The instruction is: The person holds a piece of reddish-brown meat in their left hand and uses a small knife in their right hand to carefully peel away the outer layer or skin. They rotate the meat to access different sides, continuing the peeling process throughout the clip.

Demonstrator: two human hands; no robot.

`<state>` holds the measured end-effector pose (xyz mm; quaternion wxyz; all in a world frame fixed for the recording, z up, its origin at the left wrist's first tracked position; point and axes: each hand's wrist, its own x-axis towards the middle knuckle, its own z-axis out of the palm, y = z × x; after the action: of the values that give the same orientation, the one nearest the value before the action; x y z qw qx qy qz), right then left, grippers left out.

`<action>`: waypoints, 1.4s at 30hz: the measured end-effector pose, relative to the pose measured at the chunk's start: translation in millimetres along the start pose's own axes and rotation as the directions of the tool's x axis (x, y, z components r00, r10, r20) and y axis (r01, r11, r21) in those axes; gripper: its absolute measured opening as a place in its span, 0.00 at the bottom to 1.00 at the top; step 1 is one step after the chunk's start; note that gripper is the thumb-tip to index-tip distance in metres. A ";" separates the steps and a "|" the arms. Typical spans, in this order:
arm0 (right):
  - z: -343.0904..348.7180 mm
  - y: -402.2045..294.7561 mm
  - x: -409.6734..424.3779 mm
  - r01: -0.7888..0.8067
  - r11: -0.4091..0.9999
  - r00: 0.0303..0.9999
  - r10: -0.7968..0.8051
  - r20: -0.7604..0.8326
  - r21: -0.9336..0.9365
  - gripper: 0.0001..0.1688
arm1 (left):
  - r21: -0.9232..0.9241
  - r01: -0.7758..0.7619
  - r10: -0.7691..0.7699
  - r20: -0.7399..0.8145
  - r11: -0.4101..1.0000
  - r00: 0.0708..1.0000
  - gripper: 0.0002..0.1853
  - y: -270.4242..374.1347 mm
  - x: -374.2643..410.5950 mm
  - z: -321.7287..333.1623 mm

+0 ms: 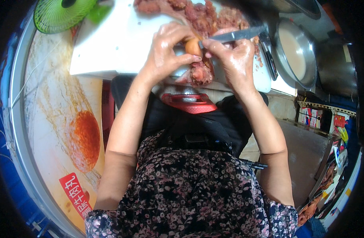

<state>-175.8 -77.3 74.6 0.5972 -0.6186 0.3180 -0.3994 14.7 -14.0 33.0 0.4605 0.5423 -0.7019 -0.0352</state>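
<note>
My left hand (167, 52) pinches a smooth, rounded orange-brown piece (192, 47), seemingly cooked meat, between thumb and fingers. In my right hand (237, 58) is a knife (241, 34), its grey length slanting up to the right. The knife's near end and my right fingertips are close against the orange-brown piece; whether it is cutting cannot be told. Just below both hands, a chunk of reddish meat (201, 74) lies at the near edge of the white cutting board (110, 47). Several more reddish-brown meat pieces (199, 15) are heaped at the board's far side.
Right of the board, a black-handled utensil (268, 59) lies beside a steel bowl (311, 59) of cloudy liquid. A dark metal pot (336, 71) stands farther right. A green plastic basket (66, 15) is at upper left. Below the board is a red plastic object (190, 104).
</note>
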 end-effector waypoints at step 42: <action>-0.2 3.1 -2.5 -0.002 0.996 1.000 0.004 -0.025 0.088 0.05 | -0.053 -0.021 0.021 -0.004 0.998 1.000 0.28 -5.9 -1.8 2.3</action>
<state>-177.0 -75.5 71.2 0.6205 -0.5862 0.3082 -0.4199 17.4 -16.1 27.4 0.4763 0.5226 -0.7055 -0.0479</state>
